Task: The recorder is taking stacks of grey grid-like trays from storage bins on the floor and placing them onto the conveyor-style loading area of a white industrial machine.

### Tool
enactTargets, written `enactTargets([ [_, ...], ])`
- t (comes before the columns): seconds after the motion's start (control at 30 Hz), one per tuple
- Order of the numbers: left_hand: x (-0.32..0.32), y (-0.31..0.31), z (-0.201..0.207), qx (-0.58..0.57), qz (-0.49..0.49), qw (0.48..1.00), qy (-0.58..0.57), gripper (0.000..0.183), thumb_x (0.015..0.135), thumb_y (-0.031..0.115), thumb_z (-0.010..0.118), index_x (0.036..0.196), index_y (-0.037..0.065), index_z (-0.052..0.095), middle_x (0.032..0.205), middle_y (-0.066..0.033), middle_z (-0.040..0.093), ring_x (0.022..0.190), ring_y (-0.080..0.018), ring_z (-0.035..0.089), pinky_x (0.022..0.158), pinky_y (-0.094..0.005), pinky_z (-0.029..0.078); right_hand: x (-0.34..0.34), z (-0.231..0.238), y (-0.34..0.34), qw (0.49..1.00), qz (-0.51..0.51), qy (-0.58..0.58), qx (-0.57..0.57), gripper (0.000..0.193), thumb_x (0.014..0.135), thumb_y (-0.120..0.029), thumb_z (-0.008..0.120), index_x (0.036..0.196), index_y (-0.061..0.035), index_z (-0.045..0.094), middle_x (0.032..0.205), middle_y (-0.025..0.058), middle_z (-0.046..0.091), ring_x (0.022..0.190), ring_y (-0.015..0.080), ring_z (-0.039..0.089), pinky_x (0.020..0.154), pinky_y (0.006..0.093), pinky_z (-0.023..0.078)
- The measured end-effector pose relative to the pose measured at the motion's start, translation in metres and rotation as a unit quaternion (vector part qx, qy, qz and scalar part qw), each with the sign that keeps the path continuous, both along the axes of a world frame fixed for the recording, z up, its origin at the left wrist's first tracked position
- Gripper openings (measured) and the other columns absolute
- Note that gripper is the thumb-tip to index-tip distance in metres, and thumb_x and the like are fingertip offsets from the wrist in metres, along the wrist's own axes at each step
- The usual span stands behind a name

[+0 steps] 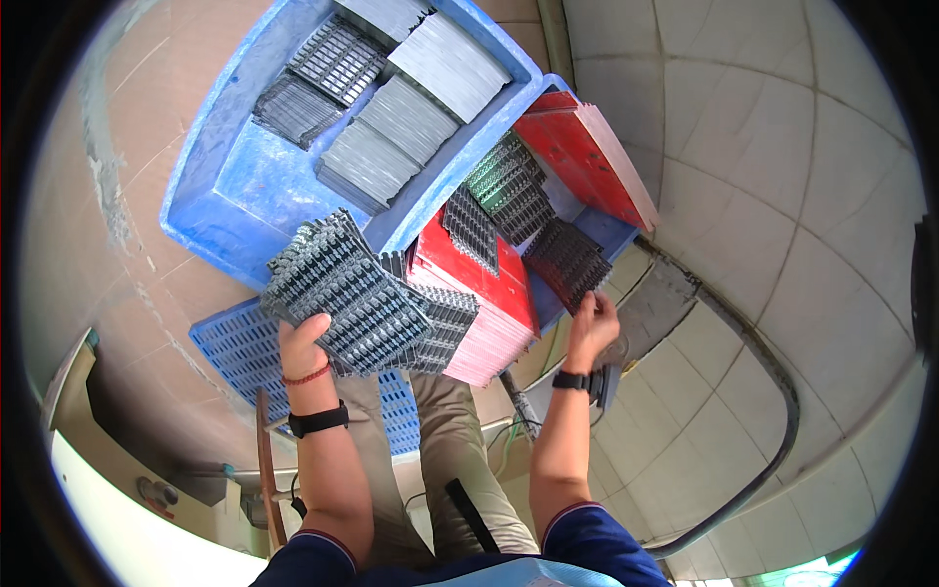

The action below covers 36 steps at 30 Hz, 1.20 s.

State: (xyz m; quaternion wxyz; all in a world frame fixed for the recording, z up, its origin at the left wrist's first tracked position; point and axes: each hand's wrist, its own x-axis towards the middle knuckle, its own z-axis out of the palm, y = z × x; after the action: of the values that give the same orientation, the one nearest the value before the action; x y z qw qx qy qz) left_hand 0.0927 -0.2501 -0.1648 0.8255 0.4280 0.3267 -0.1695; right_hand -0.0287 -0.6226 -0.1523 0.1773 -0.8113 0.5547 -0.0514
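The left hand (pixel 301 344) held a thick stack of dark, patterned sheets (pixel 347 292) above the person's lap, its thumb lying over the near edge; its fingers were clamped on the stack, though most of them were hidden beneath it. The right hand (pixel 593 328) reached to the near corner of a dark brown sheet (pixel 567 262) at the blue box (pixel 608 230). Its fingers were close together and touched that corner, but whether they gripped it could not be told.

Between the hands stood a pile of red boards (pixel 489 340) with pink edges, a single dark sheet (pixel 471 230) lying on top. More red boards (pixel 587 147) leaned at the box's far side, beside some greenish sheets (pixel 504 174). A large blue tub (pixel 264 161) beyond the left hand held stacks of grey plates (pixel 391 137) and dark grids (pixel 337 59). A slotted blue crate (pixel 235 344) sat lower, on the left.
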Motion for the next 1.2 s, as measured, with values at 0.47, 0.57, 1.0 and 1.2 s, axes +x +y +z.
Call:
enactTargets([
  [0.47,-0.003,0.000,0.067,-0.116,-0.058,0.989,-0.067,0.086,0.058,0.018,0.084,0.130,-0.002,0.044,0.128,-0.0098,0.053,0.121,-0.0238,0.047,0.104,-0.0367,0.035,0.068,0.196,0.183,0.829,-0.010,-0.325,0.454,0.011,0.086,-0.002,0.063,0.096,-0.0024,0.059,0.075,0.0043,0.061,0.060,0.0102,0.056,0.056,0.0231,0.046],
  [0.57,-0.006,0.002,0.117,-0.145,-0.028,0.985,-0.090,0.099,0.053,0.028,0.087,0.135,-0.001,0.038,0.133,-0.0111,0.048,0.124,-0.0253,0.044,0.106,-0.0382,0.033,0.045,0.209,0.218,0.803,0.053,-0.276,0.525,0.006,0.086,-0.001,0.063,0.090,-0.0029,0.059,0.077,0.0029,0.062,0.061,0.0085,0.056,0.057,0.0229,0.046],
  [1.0,-0.098,0.123,0.289,-0.194,0.095,0.974,-0.060,0.069,0.063,0.012,0.067,0.127,-0.002,0.045,0.120,-0.0162,0.057,0.109,-0.0313,0.056,0.096,-0.0440,0.046,0.039,0.364,0.211,0.754,0.348,-0.095,0.548,0.025,0.079,-0.022,0.075,0.080,0.0011,0.066,0.067,0.0036,0.063,0.060,0.0069,0.055,0.056,0.0256,0.046],
  [1.2,-0.110,0.157,0.356,-0.208,0.081,0.971,-0.086,0.072,0.063,0.011,0.066,0.130,-0.002,0.043,0.125,-0.0157,0.054,0.114,-0.0313,0.054,0.100,-0.0455,0.043,0.068,0.378,0.250,0.654,0.384,-0.073,0.647,0.060,0.080,-0.021,0.074,0.127,0.0036,0.046,0.109,0.0115,0.059,0.098,0.0160,0.057,0.086,0.0291,0.048],
])
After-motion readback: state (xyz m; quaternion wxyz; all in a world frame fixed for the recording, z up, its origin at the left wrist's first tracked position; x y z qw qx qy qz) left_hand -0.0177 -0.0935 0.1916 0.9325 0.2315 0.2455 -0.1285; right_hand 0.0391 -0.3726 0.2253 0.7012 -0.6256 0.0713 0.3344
